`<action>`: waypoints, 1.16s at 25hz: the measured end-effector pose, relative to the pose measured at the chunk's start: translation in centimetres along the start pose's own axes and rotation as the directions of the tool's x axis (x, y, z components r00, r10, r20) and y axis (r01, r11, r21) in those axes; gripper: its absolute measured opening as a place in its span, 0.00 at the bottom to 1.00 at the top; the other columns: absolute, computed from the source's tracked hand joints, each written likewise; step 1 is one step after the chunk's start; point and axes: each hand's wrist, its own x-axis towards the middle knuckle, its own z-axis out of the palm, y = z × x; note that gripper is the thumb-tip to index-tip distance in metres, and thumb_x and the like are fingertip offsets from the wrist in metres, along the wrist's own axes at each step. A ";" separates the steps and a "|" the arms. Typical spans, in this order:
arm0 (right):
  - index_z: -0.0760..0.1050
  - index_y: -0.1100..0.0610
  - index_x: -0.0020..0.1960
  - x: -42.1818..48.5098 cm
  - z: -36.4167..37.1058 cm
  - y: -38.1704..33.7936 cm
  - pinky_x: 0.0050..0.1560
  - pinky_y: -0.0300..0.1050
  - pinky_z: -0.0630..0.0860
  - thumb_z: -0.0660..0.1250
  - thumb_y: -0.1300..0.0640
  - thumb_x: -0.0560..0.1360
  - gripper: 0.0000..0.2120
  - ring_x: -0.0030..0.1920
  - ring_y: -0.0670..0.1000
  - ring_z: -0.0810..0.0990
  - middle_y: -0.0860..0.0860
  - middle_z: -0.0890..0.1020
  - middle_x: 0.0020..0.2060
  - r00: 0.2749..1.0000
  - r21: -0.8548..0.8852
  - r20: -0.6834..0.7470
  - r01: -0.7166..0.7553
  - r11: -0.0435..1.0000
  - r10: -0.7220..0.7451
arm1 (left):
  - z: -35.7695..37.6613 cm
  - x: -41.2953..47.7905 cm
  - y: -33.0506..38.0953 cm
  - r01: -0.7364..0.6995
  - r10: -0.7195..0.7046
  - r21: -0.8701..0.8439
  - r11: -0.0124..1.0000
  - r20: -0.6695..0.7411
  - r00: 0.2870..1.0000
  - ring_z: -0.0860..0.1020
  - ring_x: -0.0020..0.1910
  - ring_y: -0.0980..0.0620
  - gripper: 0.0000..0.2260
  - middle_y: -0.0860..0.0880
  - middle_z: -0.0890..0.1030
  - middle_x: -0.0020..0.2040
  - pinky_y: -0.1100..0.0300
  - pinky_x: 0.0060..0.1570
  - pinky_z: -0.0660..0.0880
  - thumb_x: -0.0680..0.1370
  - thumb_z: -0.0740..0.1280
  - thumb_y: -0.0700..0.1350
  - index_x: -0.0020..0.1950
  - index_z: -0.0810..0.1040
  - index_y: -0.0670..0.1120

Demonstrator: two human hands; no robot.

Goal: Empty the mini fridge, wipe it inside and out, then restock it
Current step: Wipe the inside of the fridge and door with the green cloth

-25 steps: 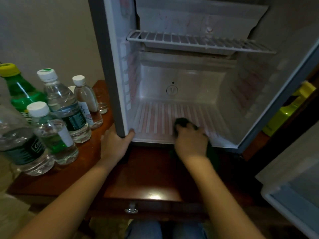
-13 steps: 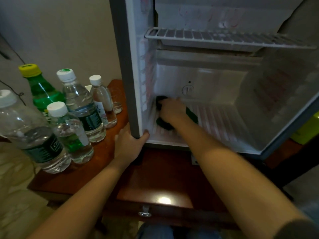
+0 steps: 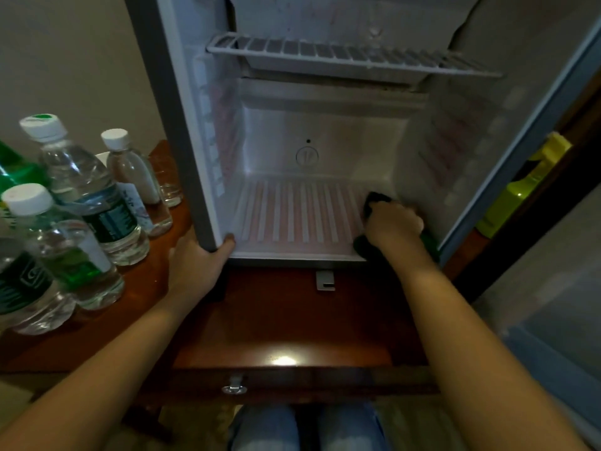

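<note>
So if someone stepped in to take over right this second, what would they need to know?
Left hand: gripping the fridge's front left edge, steadying it.
Right hand: pressing a dark cloth on the fridge floor, at the right side.
Things: the fridge is emptied; water bottles, a green bottle and a glass stand on the wooden cabinet to its left.
Done: emptying.
Left: finish the inside, including the wire shelf, wipe the outside, restock.

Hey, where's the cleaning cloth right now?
In the head view, the dark cloth is under the right hand, pressed on the fridge floor at its right side, near the right inner wall.
</note>
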 end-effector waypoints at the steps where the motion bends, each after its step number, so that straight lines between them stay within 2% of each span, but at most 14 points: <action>1: 0.62 0.52 0.73 -1.2 0.3 -0.1 0.61 0.57 0.71 0.59 0.54 0.79 0.23 0.66 0.61 0.66 0.57 0.67 0.69 1.000 -0.007 -0.004 -0.005 1.000 0.005 | 0.0 -0.1 0.1 -0.010 0.010 -0.005 1.000 0.007 1.000 0.78 0.55 0.42 0.19 0.42 0.81 0.55 0.53 0.55 0.73 0.74 0.70 0.51 0.60 0.76 0.41; 5: 0.53 0.47 0.76 -9.1 2.1 2.8 0.58 0.56 0.72 0.57 0.59 0.79 0.28 0.69 0.64 0.61 0.57 0.63 0.70 0.997 -0.050 -0.019 0.071 0.996 -0.072 | 0.0 -0.1 0.1 -0.023 0.023 -0.017 1.000 -0.003 1.000 0.78 0.55 0.42 0.19 0.42 0.80 0.56 0.56 0.53 0.72 0.75 0.70 0.50 0.61 0.76 0.41; 8: 0.55 0.47 0.76 -5.5 1.7 2.3 0.61 0.59 0.70 0.59 0.57 0.78 0.28 0.69 0.64 0.60 0.57 0.62 0.71 0.993 -0.111 -0.057 0.098 0.989 -0.105 | 0.1 -0.2 0.4 -0.015 0.015 -0.011 1.000 -0.015 1.000 0.78 0.55 0.41 0.19 0.41 0.80 0.56 0.57 0.51 0.71 0.75 0.70 0.49 0.61 0.76 0.40; 12: 0.64 0.55 0.73 1.9 -0.8 -1.2 0.61 0.59 0.72 0.61 0.56 0.78 0.23 0.66 0.60 0.66 0.57 0.67 0.69 0.998 -0.086 0.050 0.044 0.995 -0.039 | 0.0 -0.2 0.3 -0.017 0.017 -0.015 1.000 0.003 1.000 0.78 0.54 0.41 0.20 0.41 0.80 0.55 0.52 0.53 0.74 0.74 0.71 0.49 0.61 0.74 0.40; 15: 0.59 0.52 0.75 -2.6 1.0 0.5 0.61 0.61 0.71 0.60 0.57 0.78 0.26 0.67 0.63 0.63 0.58 0.64 0.70 0.998 -0.058 0.035 0.048 0.997 -0.046 | -0.1 0.0 -0.1 -0.031 0.031 0.005 1.000 0.001 1.000 0.78 0.54 0.40 0.19 0.42 0.81 0.55 0.47 0.55 0.75 0.74 0.71 0.50 0.61 0.76 0.41; 17: 0.61 0.50 0.74 -7.4 2.9 3.2 0.57 0.59 0.75 0.57 0.61 0.77 0.26 0.64 0.66 0.67 0.62 0.68 0.68 0.979 0.026 -0.159 0.133 0.991 -0.127 | 0.0 0.3 -0.3 -0.034 0.034 0.012 0.999 0.010 0.999 0.78 0.54 0.40 0.19 0.42 0.81 0.55 0.47 0.55 0.75 0.74 0.70 0.50 0.61 0.75 0.42; 18: 0.64 0.50 0.73 -9.6 3.5 4.5 0.53 0.58 0.77 0.57 0.62 0.76 0.26 0.61 0.66 0.71 0.61 0.72 0.65 0.964 0.093 -0.205 0.189 0.978 -0.167 | 0.0 0.2 -0.2 -0.032 0.032 0.015 0.999 0.019 0.999 0.78 0.54 0.40 0.19 0.42 0.80 0.56 0.47 0.55 0.75 0.75 0.70 0.51 0.62 0.75 0.42; 19: 0.65 0.49 0.73 -10.9 3.7 5.4 0.52 0.55 0.77 0.58 0.60 0.76 0.26 0.60 0.65 0.72 0.59 0.73 0.65 0.964 0.154 -0.178 0.223 0.963 -0.195 | 0.0 0.1 -0.1 -0.032 0.031 0.019 0.999 0.024 0.999 0.78 0.55 0.40 0.20 0.41 0.80 0.56 0.47 0.55 0.75 0.75 0.70 0.50 0.62 0.75 0.42; 21: 0.62 0.46 0.75 -11.2 3.2 5.9 0.56 0.52 0.75 0.60 0.57 0.77 0.27 0.64 0.63 0.70 0.55 0.69 0.69 0.963 0.249 -0.158 0.252 0.935 -0.218 | -0.2 -0.1 0.2 -0.029 0.028 0.023 0.999 0.022 0.999 0.77 0.56 0.39 0.20 0.40 0.80 0.57 0.47 0.57 0.73 0.75 0.70 0.50 0.63 0.74 0.41; 23: 0.57 0.46 0.76 -9.4 1.5 4.6 0.62 0.55 0.72 0.59 0.55 0.79 0.27 0.68 0.63 0.64 0.55 0.63 0.73 0.970 0.296 -0.193 0.202 0.934 -0.149 | -0.2 -0.2 0.5 -0.036 0.035 0.022 0.999 0.020 0.999 0.77 0.57 0.39 0.21 0.40 0.79 0.58 0.49 0.57 0.72 0.75 0.70 0.49 0.64 0.74 0.41; 26: 0.53 0.48 0.77 -2.6 -1.6 1.3 0.65 0.60 0.67 0.58 0.55 0.80 0.28 0.70 0.64 0.57 0.54 0.57 0.75 1.000 0.195 -0.009 0.028 0.980 -0.026 | -0.2 -0.3 0.6 -0.011 0.011 0.013 1.000 0.030 1.000 0.76 0.58 0.39 0.21 0.39 0.79 0.58 0.51 0.56 0.71 0.75 0.70 0.48 0.64 0.73 0.40; 29: 0.58 0.56 0.75 1.4 -1.4 -0.4 0.62 0.61 0.70 0.60 0.52 0.79 0.27 0.68 0.64 0.61 0.58 0.62 0.72 0.990 0.035 0.135 -0.053 0.998 0.047 | -0.2 -0.2 0.5 -0.001 0.001 0.001 1.000 0.027 1.000 0.77 0.56 0.38 0.21 0.39 0.79 0.57 0.50 0.54 0.73 0.75 0.70 0.49 0.63 0.74 0.40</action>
